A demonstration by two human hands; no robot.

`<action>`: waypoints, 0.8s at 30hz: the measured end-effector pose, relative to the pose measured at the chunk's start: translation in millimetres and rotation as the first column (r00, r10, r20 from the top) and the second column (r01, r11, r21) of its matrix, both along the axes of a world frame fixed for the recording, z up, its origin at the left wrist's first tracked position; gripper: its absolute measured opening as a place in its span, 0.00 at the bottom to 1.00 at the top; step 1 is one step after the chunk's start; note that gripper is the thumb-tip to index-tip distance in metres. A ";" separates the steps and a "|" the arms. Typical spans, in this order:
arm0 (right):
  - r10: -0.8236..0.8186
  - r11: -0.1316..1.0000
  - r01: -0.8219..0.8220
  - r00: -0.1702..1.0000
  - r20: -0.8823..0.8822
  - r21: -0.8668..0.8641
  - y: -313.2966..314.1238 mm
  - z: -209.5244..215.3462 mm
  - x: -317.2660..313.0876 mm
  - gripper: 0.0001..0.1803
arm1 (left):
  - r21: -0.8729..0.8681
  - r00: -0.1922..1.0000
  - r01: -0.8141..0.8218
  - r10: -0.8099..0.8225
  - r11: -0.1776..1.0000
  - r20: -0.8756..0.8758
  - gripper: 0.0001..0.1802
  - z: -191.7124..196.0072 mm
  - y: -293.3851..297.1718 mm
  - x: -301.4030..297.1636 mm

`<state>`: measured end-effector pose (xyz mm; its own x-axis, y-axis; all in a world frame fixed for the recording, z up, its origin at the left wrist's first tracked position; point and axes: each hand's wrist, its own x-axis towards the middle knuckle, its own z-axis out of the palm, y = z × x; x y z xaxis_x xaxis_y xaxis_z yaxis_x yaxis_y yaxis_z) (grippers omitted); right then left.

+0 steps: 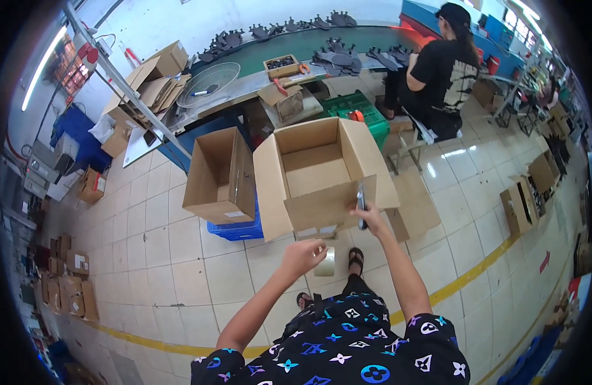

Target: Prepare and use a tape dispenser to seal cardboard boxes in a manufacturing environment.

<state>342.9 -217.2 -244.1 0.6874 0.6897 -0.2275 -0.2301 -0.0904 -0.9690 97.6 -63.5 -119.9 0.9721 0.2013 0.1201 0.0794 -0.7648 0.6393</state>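
My left hand (302, 257) is closed on a roll of packing tape (325, 263), hanging below its fingertips. In my right hand (372, 220) is a slim, dark, silvery-edged tool (362, 204), held upright against the near flap of a large cardboard box (278, 160). I cannot make out its exact kind. The box's flaps are spread outward and its inner bottom shows. To its left stands a second, taller open cardboard box (209, 196), with a blue plastic crate (235, 230) showing beneath it.
Behind the boxes, a green crate (363, 109) stands near a seated person (445, 70). A long green-topped workbench (257, 61) carries dark footwear-shaped parts (338, 58), a wooden tray (282, 65) and a wire fan guard (208, 85). Flat cardboard (411, 205) lies to the right.
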 end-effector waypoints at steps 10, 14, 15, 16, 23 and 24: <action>0.532 0.806 -0.553 0.833 -0.152 -0.210 2.0 6.5 -13.7 0.24 | -0.730 0.893 -0.362 0.439 0.579 -0.095 0.09 -47.4 48.4 61.2; 0.621 0.765 -0.644 0.741 -0.255 -0.010 11.0 12.9 -31.1 0.13 | -0.637 0.855 -0.474 0.491 0.607 -0.168 0.09 -42.0 58.3 58.4; 0.624 0.762 -0.648 0.737 -0.261 -0.007 11.5 20.5 -38.2 0.15 | -0.641 0.863 -0.465 0.473 0.610 -0.177 0.09 -37.9 56.9 56.3; 0.625 0.760 -0.650 0.734 -0.266 -0.005 13.3 26.9 -43.5 0.17 | -0.646 0.873 -0.454 0.452 0.614 -0.184 0.09 -34.0 57.3 54.9; 0.806 0.592 -0.801 0.585 -0.090 0.087 31.0 22.8 -67.9 0.17 | -0.670 0.882 -0.437 0.432 0.600 -0.188 0.10 -34.6 67.9 48.3; 0.794 0.607 -0.782 0.605 -0.061 0.143 33.3 29.8 -73.2 0.18 | -0.669 0.886 -0.432 0.421 0.605 -0.192 0.10 -35.8 70.4 47.6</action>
